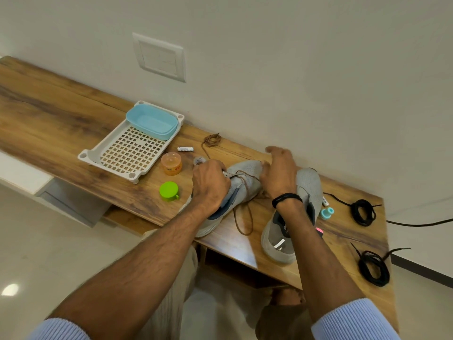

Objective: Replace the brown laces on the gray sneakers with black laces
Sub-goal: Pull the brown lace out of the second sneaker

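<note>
Head camera: I see the sneaker (247, 168) lying on the table (73, 114) right in front of me. Its long way runs from the heel, low and to my left, up to the toe, which points away toward the wall. My left hand (210, 184) is curled tight around the ankle end and holds the sneaker down. My right hand (280, 175) is at the toe end, just over the rows of holes. I see only its back, so I cannot tell if the fingers pinch anything. The brown lace (245, 233) crosses the top of the sneaker between my two hands, and a loose loop of it hangs down onto the table toward me. I think the lace has to be pulled out row by row. The right hand is nearer those rows, so it should do the pulling while the left one holds on. The other sneaker (308, 185) sits just to the right, under my right wrist. The black laces (356, 212) lie coiled further right, well apart from both hands.
</note>
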The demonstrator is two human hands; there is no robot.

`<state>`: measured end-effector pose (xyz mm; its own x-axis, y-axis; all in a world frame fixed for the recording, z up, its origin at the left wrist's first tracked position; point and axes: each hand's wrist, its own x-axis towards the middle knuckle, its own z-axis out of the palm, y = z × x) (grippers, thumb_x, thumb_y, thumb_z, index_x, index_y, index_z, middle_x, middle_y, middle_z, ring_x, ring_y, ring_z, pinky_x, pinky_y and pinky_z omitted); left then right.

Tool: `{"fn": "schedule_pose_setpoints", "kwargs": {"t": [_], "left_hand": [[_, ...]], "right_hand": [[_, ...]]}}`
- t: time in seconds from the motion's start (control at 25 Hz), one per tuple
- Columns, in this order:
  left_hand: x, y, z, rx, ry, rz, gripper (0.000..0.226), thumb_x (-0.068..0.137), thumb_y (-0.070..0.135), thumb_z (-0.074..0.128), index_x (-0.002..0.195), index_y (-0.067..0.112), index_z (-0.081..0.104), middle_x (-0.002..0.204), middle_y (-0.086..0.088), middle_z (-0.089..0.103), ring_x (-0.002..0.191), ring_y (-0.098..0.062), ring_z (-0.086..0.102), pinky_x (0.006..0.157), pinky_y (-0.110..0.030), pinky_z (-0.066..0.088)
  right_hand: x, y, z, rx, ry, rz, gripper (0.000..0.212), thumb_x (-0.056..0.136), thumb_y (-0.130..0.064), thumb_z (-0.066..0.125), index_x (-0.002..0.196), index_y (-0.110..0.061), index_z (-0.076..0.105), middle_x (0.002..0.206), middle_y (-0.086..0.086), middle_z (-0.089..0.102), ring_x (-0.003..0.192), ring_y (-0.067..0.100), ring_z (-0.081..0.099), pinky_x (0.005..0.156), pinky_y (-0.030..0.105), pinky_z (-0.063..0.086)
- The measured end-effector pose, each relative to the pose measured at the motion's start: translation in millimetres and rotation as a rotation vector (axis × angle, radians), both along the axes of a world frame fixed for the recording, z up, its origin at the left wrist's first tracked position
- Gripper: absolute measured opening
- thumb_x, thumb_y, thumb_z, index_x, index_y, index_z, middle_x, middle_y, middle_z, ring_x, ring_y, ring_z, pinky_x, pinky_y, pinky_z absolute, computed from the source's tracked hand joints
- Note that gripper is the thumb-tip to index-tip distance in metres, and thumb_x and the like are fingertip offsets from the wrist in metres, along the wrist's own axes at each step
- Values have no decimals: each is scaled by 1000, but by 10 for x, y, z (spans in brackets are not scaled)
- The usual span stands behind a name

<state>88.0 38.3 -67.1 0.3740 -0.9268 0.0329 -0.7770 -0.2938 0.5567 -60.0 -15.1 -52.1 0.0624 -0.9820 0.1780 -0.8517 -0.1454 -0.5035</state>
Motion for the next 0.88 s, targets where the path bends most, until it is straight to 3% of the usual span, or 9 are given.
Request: {"fn": "schedule_pose_setpoints", "kwargs": {"t": [0.12, 0.2, 0.32, 0.36, 0.44, 0.56, 0.6, 0.72, 0.88], "left_hand": [[-1, -1, -29, 5, 0, -17, 30, 78, 9, 63, 103, 18, 77, 98, -6, 75, 99, -26, 63, 77, -36, 55], [10, -2, -44, 14, -2, -47, 30, 78, 13, 65, 105, 20, 76, 97, -4, 74, 100, -25, 63, 77, -37, 56], [21, -22, -87, 12, -18, -70, 29, 78, 21, 68, 106, 23, 75, 98, -1, 74, 103, -25, 62, 77, -39, 57], [27, -27, -105, 8, -37, -67, 27, 80, 22, 69, 106, 24, 75, 96, -1, 74, 103, -25, 61, 77, -39, 57], [51, -32, -127, 1, -55, -64, 24, 82, 18, 69, 104, 22, 76, 95, -2, 75, 103, -25, 62, 76, -38, 57], [92, -39, -136, -19, -20, -71, 27, 80, 7, 64, 100, 17, 78, 95, -7, 75, 101, -26, 63, 76, -36, 57], [96, -40, -130, -20, -16, -71, 28, 79, 5, 63, 100, 16, 78, 95, -7, 75, 100, -27, 63, 76, -36, 57], [85, -37, -131, -12, -30, -62, 30, 78, 5, 61, 100, 17, 78, 93, -9, 75, 105, -28, 61, 75, -34, 57], [41, -29, -130, -27, -39, -92, 28, 78, 7, 63, 98, 19, 79, 85, -5, 75, 94, -26, 63, 71, -34, 55]], "right_hand": [[100, 13, -103, 163, 72, 281, 32, 95, -21, 61, 126, -15, 63, 126, 12, 61, 119, 26, 54, 100, 31, 40], [170, 3, -137, 199, 87, 301, 28, 93, -23, 64, 120, -15, 67, 118, 11, 65, 113, 26, 58, 95, 31, 45], [241, -41, -127, 258, 41, 243, 4, 89, -16, 69, 90, -13, 72, 95, 3, 72, 92, 18, 65, 77, 27, 49], [270, -56, -110, 282, 46, 215, 7, 89, -14, 69, 82, -14, 69, 89, -1, 70, 86, 15, 65, 73, 25, 48], [278, -67, -66, 259, -50, 67, 13, 92, -11, 62, 79, -14, 66, 84, -4, 65, 78, 12, 61, 66, 22, 47], [69, -175, 134, -36, -617, -472, 12, 97, -14, 48, 101, -10, 59, 92, -2, 64, 84, 16, 64, 74, 26, 51], [-37, -204, 171, -160, -665, -562, 12, 98, -13, 47, 108, -10, 54, 98, 0, 63, 89, 18, 62, 77, 27, 48], [-114, -143, 194, -197, -234, -352, 32, 94, -11, 57, 125, -17, 51, 129, 9, 49, 113, 22, 50, 90, 32, 45], [63, -33, -85, 137, 126, 200, 28, 91, -33, 65, 120, -33, 65, 142, 5, 44, 135, 27, 30, 111, 44, 32]]}}
